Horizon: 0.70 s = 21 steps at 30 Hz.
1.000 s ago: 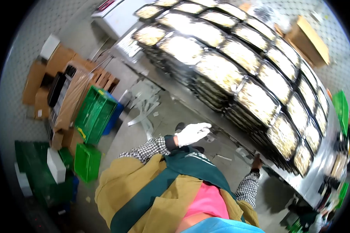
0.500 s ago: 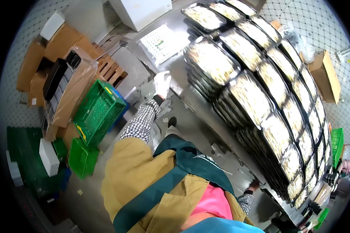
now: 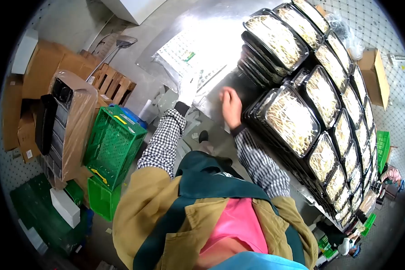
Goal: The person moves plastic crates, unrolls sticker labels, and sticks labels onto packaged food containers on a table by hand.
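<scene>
My left hand [image 3: 188, 88], in a white glove, is at the near edge of a white sheet of labels [image 3: 181, 48] with a small green print, on the metal table [image 3: 216, 92]. Glare washes out its fingers, so their grip cannot be made out. My bare right hand [image 3: 231, 107] hovers by the table's near edge, its fingers curled in; whatever they may hold is hidden. To its right stand stacks of black trays [image 3: 291, 120] filled with pale strands like bean sprouts. A taller stack [image 3: 276, 40] rises behind, next to the sheet.
Green crates [image 3: 114, 148] stand on the floor at my left, beside a wooden pallet [image 3: 111, 84] and cardboard boxes [image 3: 49, 67]. A long-handled dustpan [image 3: 125, 42] leans there. Beyond the trays lies an open carton [image 3: 374, 76]. Another person [image 3: 344, 245] is at the lower right.
My right hand has come up from low at my side to the table's near edge. My left hand has moved in to the label sheet. The view has shifted.
</scene>
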{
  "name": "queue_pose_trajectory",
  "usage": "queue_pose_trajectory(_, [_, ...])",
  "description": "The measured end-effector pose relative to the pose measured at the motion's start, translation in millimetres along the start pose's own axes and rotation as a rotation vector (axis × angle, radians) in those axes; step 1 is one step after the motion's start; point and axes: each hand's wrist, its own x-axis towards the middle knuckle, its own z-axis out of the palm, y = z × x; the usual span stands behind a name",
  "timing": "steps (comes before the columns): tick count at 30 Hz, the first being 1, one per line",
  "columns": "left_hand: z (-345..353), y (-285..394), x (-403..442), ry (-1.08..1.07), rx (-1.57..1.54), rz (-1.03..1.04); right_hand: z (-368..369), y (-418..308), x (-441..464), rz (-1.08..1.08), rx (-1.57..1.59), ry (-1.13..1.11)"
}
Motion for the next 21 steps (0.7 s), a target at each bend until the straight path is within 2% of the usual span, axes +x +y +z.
queue_pose_trajectory(1, [-5, 13, -3, -0.038, -0.103, -0.063, 24, 4, 21, 0.094, 0.039, 0.07])
queue_pose_trajectory(2, [-4, 2, -1, -0.072, 0.054, 0.107, 44, 13, 43, 0.184, 0.079, 0.14])
queue_pose_trajectory(4, [-6, -8, 3, -0.056, 0.367, 0.466, 75, 29, 79, 0.473, 0.084, 0.08])
queue_pose_trajectory(5, [-8, -8, 3, -0.098, 0.342, 0.428, 75, 25, 91, 0.465, -0.416, -0.04])
queue_pose_trajectory(6, [-15, 6, -2, -0.138, 0.319, 0.39, 95, 76, 107, 0.735, -0.209, 0.08])
queue_pose_trajectory(7, [-22, 3, -3, -0.116, 0.235, 0.389, 100, 86, 107, 0.633, -0.318, 0.134])
queue_pose_trajectory(8, [-30, -1, 1, 0.025, 0.159, 0.294, 101, 94, 106, 0.529, -0.425, 0.189])
queue_pose_trajectory(10, [-39, -18, 3, 0.302, -0.003, 0.1, 108, 110, 109, 0.593, -0.352, 0.11])
queue_pose_trajectory(11, [-39, -61, 8, 0.411, -0.062, -0.094, 108, 101, 103, 0.479, -0.448, 0.054])
queue_pose_trajectory(12, [-56, -77, 13, 0.318, -0.113, -0.211, 106, 99, 96, 0.366, -0.545, -0.004])
queue_pose_trajectory(14, [-73, -121, 21, 0.201, -0.605, -0.539, 103, 104, 93, 0.272, -0.525, -0.18])
queue_pose_trajectory(16, [-76, -102, 25, 0.234, -0.677, -0.638, 100, 129, 96, 0.155, -0.705, -0.334])
queue_pose_trajectory(17, [-79, -90, 26, 0.25, -0.71, -0.687, 101, 144, 97, 0.087, -0.893, -0.399])
queue_pose_trajectory(18, [-78, -98, 27, 0.196, -0.631, -0.684, 95, 137, 96, 0.077, -0.898, -0.469])
queue_pose_trajectory(20, [-73, -125, 35, 0.087, -0.474, -0.67, 80, 106, 88, 0.186, -0.693, -0.564])
queue_pose_trajectory(21, [-74, -118, 37, 0.017, -0.52, -0.669, 74, 89, 82, 0.251, -0.555, -0.568])
